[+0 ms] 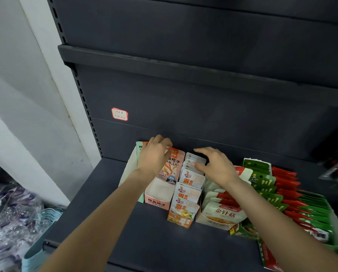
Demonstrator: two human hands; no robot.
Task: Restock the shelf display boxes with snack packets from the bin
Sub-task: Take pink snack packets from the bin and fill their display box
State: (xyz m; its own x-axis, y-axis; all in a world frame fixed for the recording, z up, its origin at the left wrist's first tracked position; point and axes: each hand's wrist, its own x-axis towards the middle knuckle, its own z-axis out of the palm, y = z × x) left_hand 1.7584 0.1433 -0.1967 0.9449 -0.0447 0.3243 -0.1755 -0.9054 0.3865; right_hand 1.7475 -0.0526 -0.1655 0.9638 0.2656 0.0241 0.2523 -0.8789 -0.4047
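- Nearest, at 7 o'clock, the bin (39,250) is kept within reach.
- At 11 o'clock, the pink packet (171,167) is pinched upright by the left hand (154,156) for seating in the pink display box (159,195).
- The right hand (215,163), fingers spread, is pressed on the yellow packets (190,185), seemingly to steady them.

Left hand (154,154) fingers curled; right hand (215,163) fingers spread, both arms outstretched.

Shelf (144,242) was matt dark-grey painted metal, smooth. Display boxes (158,195) on the shelf looked like printed cardboard, plain inside. Snack packets (189,193) in them were glossy plastic film. Bin (38,250) left of the shelf was smooth pale-blue plastic; beside it, crinkled clear wrappers (9,218), shiny.
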